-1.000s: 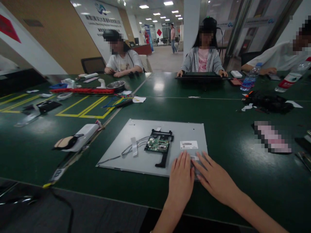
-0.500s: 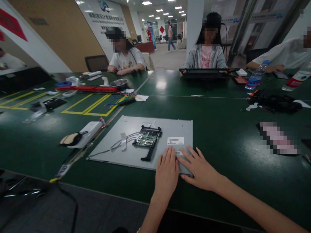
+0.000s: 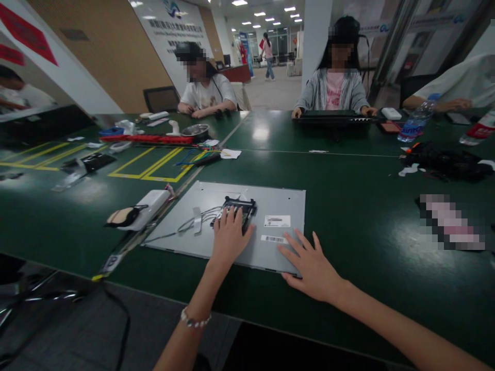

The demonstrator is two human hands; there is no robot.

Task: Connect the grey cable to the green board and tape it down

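Observation:
A flat grey metal panel point(image 3: 278, 203) lies on the green table in front of me, with two white labels and taped cables point(image 3: 187, 222) on it. My left hand point(image 3: 231, 234) is over the circuit board point(image 3: 247, 207) in its black frame, fingers stretched out and hiding most of it. Whether those fingers touch the board I cannot tell. At the panel's near right corner is my right hand point(image 3: 315, 268), its fingers spread over the edge and nothing in its grasp.
Left of the panel lies a white box-shaped item point(image 3: 152, 203) with a beige and black pad point(image 3: 126, 215). A phone-like slab point(image 3: 450, 221) lies at right, below a black bundle point(image 3: 448, 159). Across the table sit several people; one holds a dark panel point(image 3: 334, 118).
My left hand has moved left from the panel's right part to over the circuit board, uncovering the barcode label. My right hand stays near the corner. The view has shifted slightly.

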